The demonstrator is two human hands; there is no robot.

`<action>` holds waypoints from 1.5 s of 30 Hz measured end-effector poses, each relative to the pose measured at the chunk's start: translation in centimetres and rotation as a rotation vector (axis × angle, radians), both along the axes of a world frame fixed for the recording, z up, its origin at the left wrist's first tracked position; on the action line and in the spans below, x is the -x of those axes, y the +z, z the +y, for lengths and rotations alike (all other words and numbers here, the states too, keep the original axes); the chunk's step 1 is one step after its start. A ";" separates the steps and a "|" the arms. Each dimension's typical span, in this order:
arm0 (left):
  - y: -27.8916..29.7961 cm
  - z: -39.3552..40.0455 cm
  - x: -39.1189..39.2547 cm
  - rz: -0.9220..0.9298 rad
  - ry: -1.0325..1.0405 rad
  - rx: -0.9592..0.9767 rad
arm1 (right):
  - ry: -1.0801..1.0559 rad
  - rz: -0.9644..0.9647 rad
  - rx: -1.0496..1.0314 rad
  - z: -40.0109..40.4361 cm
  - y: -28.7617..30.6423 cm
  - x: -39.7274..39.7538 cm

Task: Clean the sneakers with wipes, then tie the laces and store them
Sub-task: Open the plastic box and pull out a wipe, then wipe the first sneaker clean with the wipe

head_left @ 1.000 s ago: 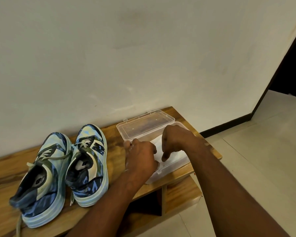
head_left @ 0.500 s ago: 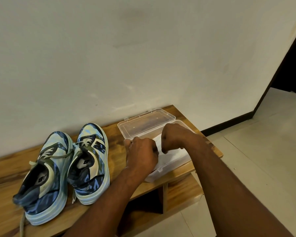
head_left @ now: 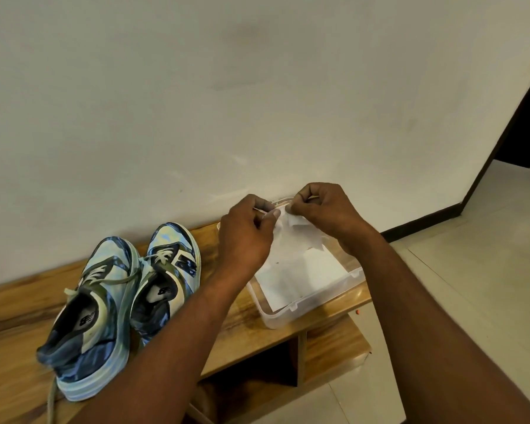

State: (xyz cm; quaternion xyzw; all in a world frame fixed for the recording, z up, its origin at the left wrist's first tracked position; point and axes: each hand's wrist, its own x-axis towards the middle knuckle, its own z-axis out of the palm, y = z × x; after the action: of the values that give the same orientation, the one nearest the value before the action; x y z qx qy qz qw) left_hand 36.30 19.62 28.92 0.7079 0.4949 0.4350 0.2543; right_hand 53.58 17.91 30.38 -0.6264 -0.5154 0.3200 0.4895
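Both hands' grip pinches one white wipe [head_left: 291,240] above the clear box [head_left: 325,304] of stacked wipes.

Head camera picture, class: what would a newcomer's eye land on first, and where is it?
First, the two hands, left hand and right hand, pinching a white wipe lifted above the clear plastic box at the wooden bench's right end. Next, the blue patterned sneakers standing side by side to the left, laces loose.

Dim even indoor light, soft shadows, wide-angle edge bending, slight blur
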 end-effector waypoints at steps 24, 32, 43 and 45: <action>4.3 -5.9 15.4 -0.532 -0.014 0.337 | 0.381 0.526 0.375 -1.9 2.0 11.4; 3.1 -4.5 18.8 -0.663 0.089 0.235 | 0.508 0.561 0.423 -1.0 0.9 12.7; 1.8 -2.6 21.0 -0.851 0.116 0.331 | 0.252 1.029 0.165 2.1 0.2 18.2; 1.4 -2.5 21.6 -0.850 0.146 0.311 | 0.310 0.971 0.177 2.2 0.3 18.6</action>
State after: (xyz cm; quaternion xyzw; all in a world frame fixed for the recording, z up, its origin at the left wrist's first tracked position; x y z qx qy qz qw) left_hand 14.67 17.12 30.37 0.3833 0.4549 0.6241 0.5067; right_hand 35.00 20.06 30.65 -0.3608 -0.2864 0.6850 0.5644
